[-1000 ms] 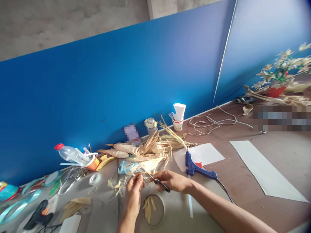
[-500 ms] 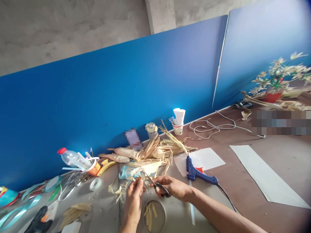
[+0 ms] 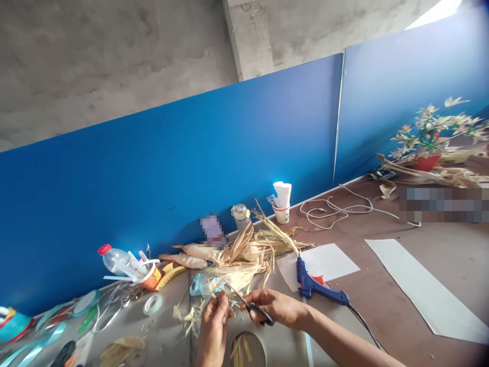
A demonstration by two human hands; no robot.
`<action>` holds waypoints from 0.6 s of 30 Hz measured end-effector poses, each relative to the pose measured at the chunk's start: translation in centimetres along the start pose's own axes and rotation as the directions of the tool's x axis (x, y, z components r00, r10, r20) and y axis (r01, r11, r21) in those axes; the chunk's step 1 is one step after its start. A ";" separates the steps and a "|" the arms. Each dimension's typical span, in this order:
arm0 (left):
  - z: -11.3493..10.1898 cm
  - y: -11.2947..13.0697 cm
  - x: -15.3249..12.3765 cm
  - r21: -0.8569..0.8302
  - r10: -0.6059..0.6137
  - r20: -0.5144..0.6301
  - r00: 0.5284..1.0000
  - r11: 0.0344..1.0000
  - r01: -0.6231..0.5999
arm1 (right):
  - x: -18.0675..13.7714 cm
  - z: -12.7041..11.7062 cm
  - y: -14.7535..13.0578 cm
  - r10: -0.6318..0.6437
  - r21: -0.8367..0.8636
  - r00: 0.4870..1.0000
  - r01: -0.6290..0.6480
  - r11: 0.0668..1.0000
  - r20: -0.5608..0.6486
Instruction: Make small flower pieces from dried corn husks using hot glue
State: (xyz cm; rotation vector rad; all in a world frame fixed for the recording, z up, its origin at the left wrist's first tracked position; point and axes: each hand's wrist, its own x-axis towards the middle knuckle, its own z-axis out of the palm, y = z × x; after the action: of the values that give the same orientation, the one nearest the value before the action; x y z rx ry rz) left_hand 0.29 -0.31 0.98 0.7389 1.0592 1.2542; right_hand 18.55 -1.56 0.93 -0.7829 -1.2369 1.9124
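My right hand is wrapped round the black handles of a pair of scissors, whose blades point up and left. To its left, my left hand is closed in a pinch on a small pale piece of corn husk, mostly hidden by the fingers. The scissors' blades lie just beside these fingertips. Beneath the hands is a round dish with cut husk strips in it. Just beyond my hands, a heap of dried corn husks covers part of a light-blue wrapper.
A blue glue gun rests by white paper, its cord running toward me. At left are a tape roll, an orange cup of tools and ribbons. A blue partition stands behind; a potted husk flower is far right.
The view has tilted up, so the table things sit lower in the picture. Both hands keep nearly the same pose, the scissors still close to the left fingertips.
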 end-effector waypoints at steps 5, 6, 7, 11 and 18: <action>-0.1 0.0 0.2 0.017 0.025 0.010 1.000 1.000 -0.025 | 0.2 -0.3 0.3 -0.006 -0.047 1.000 0.008 0.999 0.025; -0.1 0.0 0.2 0.024 0.023 0.008 1.000 0.999 -0.023 | 0.3 -0.4 0.4 -0.006 -0.057 1.000 0.007 0.998 0.024; 0.0 0.1 0.1 0.029 0.020 0.004 1.000 0.999 -0.020 | 0.3 -0.4 0.4 -0.007 -0.064 1.000 0.008 0.998 0.023; 0.2 0.3 -0.2 0.016 0.005 -0.001 1.000 1.000 -0.005 | 0.4 -0.5 0.5 -0.007 -0.075 1.000 0.008 0.997 0.014; 0.2 0.5 -0.2 -0.004 0.010 0.011 1.000 1.000 -0.010 | 0.3 -0.1 0.1 -0.027 -0.112 0.999 0.024 0.993 -0.022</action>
State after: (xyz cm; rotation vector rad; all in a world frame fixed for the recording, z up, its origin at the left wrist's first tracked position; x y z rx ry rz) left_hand 0.33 -0.40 1.51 0.7482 1.0452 1.2593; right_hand 18.44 -1.29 0.75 -0.8403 -1.3424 1.8214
